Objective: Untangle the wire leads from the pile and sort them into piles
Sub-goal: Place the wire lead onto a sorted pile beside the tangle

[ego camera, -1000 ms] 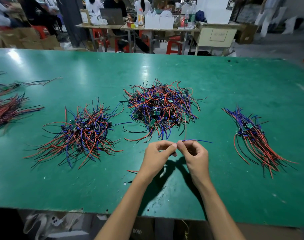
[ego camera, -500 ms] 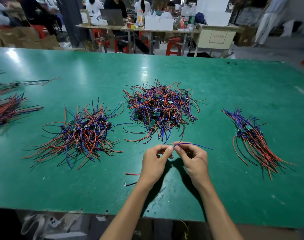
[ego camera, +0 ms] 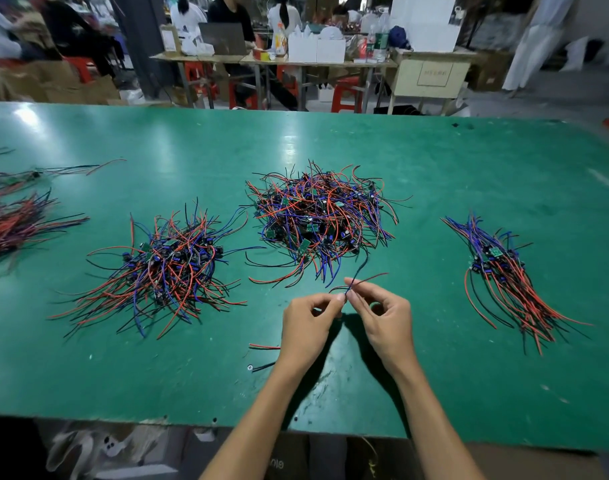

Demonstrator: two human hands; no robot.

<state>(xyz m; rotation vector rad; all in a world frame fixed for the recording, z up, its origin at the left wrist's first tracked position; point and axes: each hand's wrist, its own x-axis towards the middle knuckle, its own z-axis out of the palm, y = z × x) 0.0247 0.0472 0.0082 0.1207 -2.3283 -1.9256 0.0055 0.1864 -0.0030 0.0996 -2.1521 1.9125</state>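
Both hands meet in front of the person, just above the green table point(ego camera: 469, 174). The left hand point(ego camera: 310, 327) and the right hand point(ego camera: 382, 317) each pinch the same little bunch of wire leads point(ego camera: 356, 284) between thumb and first finger, with the other fingers curled loosely. The pinch is small and tight, right at the spot where the thin wires cross. A dark wire goes up from the pinch toward the big messy pile point(ego camera: 318, 220), and a red one sticks out to the right. These wires look very light and bendy, so they should need only a soft hold. They will likely snag on each other, so pulling slowly near the crossing seems best, not at the loose ends. The messy pile sits just past the hands. A second tangled pile point(ego camera: 161, 268) lies to the left, and a neater sorted pile point(ego camera: 500, 271) lies well off to the right. More wires point(ego camera: 15, 223) lie at the far left edge.
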